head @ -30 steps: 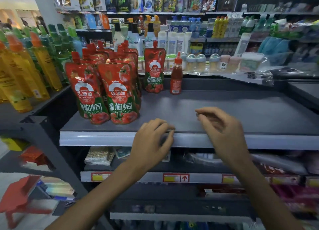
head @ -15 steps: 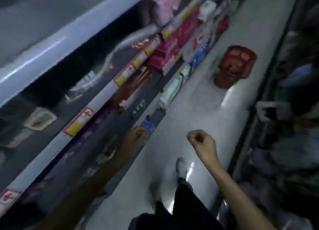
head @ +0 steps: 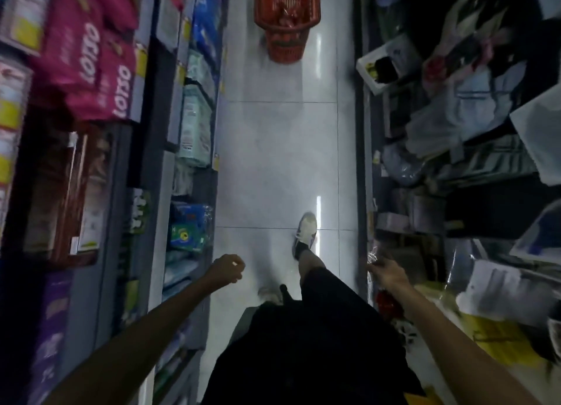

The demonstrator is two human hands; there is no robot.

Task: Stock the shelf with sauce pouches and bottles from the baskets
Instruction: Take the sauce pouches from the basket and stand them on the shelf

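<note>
View: looking down a shop aisle; pale tiled floor [head: 273, 149], stocked shelves [head: 121, 167] on both sides.
Baskets: red baskets [head: 287, 25] on floor at far end of aisle, well ahead of the person; red items inside, too blurred to ID.
L hand: left hand [head: 226, 269] over floor, fingers curled in a fist, holding nothing.
R hand: right hand [head: 387, 273] near right-side shelving; blurred, can't tell how fingers lie.
Foot: white shoe [head: 306, 231] forward on floor.
</note>
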